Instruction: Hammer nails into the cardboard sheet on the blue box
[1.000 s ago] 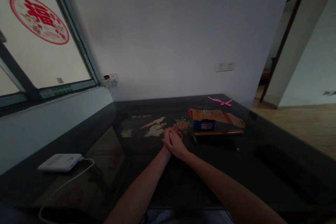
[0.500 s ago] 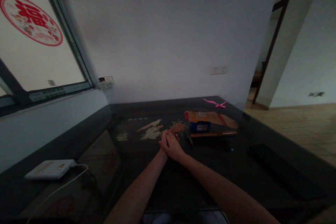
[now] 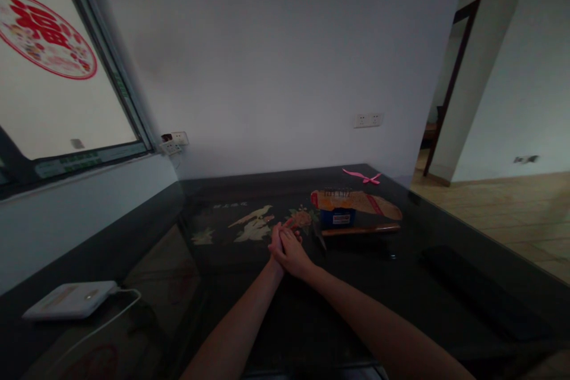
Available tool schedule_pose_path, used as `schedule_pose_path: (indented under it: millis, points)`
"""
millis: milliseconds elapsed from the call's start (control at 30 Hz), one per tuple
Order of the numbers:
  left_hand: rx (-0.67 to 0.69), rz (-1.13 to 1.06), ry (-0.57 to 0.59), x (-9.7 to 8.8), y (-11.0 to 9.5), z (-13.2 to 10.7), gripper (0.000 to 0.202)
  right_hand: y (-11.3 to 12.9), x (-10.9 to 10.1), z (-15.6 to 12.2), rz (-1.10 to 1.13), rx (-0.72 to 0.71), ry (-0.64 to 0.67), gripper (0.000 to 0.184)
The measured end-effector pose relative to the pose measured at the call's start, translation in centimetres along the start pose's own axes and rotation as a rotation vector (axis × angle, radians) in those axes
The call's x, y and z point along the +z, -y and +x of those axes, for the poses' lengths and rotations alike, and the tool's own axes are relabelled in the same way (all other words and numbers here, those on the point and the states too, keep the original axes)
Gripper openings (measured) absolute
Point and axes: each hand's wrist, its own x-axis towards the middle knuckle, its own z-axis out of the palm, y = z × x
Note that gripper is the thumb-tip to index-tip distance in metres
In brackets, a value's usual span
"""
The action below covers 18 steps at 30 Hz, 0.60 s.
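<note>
My left hand (image 3: pixel 275 243) and my right hand (image 3: pixel 293 253) are clasped together over the middle of the dark glossy table (image 3: pixel 285 320). The fingers of my right hand wrap across my left hand, and no object shows between them. Just beyond them is a printed flower (image 3: pixel 303 218), with a pale printed bird (image 3: pixel 253 215) to its left. Close on the right lies a dark, flat, pointed piece (image 3: pixel 319 237). A small blue box (image 3: pixel 341 218) with a white label stands beside it, nearest to my right hand.
Behind the blue box lies a brown, red-edged piece (image 3: pixel 378 205); a wooden strip (image 3: pixel 363 230) is in front. A pink ribbon (image 3: pixel 366 177) is farther back. A white device (image 3: pixel 71 300) with a cable (image 3: pixel 104 323) lies left, a long black object (image 3: pixel 485 291) right. A wall (image 3: pixel 276 71) borders the back.
The view has shifted slightly, so the window and white device sit farther left and the device lower. My hands stay clasped in nearly the same place.
</note>
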Motion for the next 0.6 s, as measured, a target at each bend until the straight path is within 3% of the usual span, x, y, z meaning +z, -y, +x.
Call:
schedule_pose_path:
  millis: [267,367,467,600]
  points:
    - [0.028,-0.010,-0.083,-0.3,0.7,-0.1,0.051,-0.5,0.2,-0.1,0.065,-0.001,0.044,0.034]
    - [0.017,0.016,-0.062,-0.2,0.5,-0.3,0.046,-0.8,-0.3,0.2,0.088,-0.001,0.060,0.031]
    - [-0.039,0.033,-0.001,-0.4,0.1,0.0,0.040,-1.0,-1.1,0.6,0.083,-0.012,0.123,0.035]
    - [-0.086,-0.033,-0.047,-1.2,0.6,1.2,0.040,-1.1,-1.7,0.9,0.085,0.008,0.208,0.047]
